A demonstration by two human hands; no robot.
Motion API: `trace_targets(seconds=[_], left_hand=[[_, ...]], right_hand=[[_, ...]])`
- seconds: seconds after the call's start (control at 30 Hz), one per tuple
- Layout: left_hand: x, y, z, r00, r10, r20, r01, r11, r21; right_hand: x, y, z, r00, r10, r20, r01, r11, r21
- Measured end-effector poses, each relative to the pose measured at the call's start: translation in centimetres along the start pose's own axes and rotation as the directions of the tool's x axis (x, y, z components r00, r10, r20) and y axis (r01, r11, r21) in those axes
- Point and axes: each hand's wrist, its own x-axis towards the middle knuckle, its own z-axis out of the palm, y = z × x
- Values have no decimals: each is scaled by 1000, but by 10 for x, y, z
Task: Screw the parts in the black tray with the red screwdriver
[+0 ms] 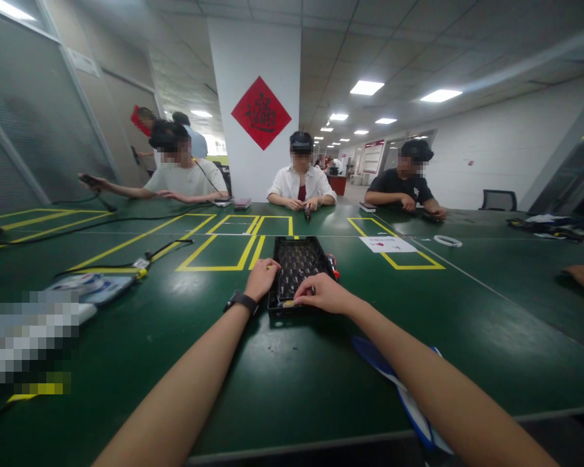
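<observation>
A black open case (275, 310) with rows of small compartments lies on the green table in front of me. At its left edge is my left hand (263, 277), fingers closed around something yellowish too small to name. My right hand (318, 293) reaches over the case's near right part, thumb and fingertips pinched together. Beside those fingertips, in the near end of the case, lies a small yellowish piece (289, 303); contact with it is unclear. A red and black object (333, 266) sits against the case's right side.
Yellow tape outlines mark the green table (185, 363). White paper (388, 244) and a white ring (448, 241) lie right. Blue-and-white items (411, 399) are under my right forearm. Cables and a bag (97, 287) lie left. Three people sit opposite.
</observation>
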Motion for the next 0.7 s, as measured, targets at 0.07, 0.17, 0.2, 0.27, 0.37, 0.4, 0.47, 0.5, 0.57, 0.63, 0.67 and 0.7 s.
trace_targets(seconds=[0.07,0.17,0.2,0.27,0.37,0.4,0.47,0.5,0.57,0.63,0.67,0.7], left_hand=[[0,0,0,1000,-3,-1,3,1000,-2],[1,-2,1,1000,1,-2,-1,1000,-6],[1,-2,1,1000,3,-1,-3,1000,-6],[2,-3,2,1000,9,3,-9,1000,-4],[2,-4,2,1000,14,0,-14,1000,0],[2,-4,2,1000,16,-1,-16,1000,-1],[1,-3,2,1000,21,-4,-21,1000,-3],[1,-3,2,1000,21,-5,-21,1000,-4],[1,-2,1,1000,16,-4,-16,1000,-4],[1,-2,1,1000,9,3,-9,1000,0],[1,-2,1,1000,6,6,-6,1000,2],[1,-1,1,1000,4,7,-4,1000,3]], right_hand=[[0,2,1,1000,-10,-1,10,1000,-6],[1,4,2,1000,-22,6,22,1000,1],[1,4,2,1000,-23,8,23,1000,4],[0,4,2,1000,-26,7,26,1000,1],[0,3,2,1000,-28,0,28,1000,-12],[0,3,2,1000,-26,0,26,1000,-14],[0,2,2,1000,-12,3,12,1000,-11],[0,2,2,1000,-4,4,4,1000,-8],[0,2,2,1000,5,-1,-5,1000,-6],[0,2,2,1000,2,-5,-2,1000,-11],[0,2,2,1000,-1,-5,1,1000,-14],[0,2,1,1000,-2,-3,2,1000,-15]])
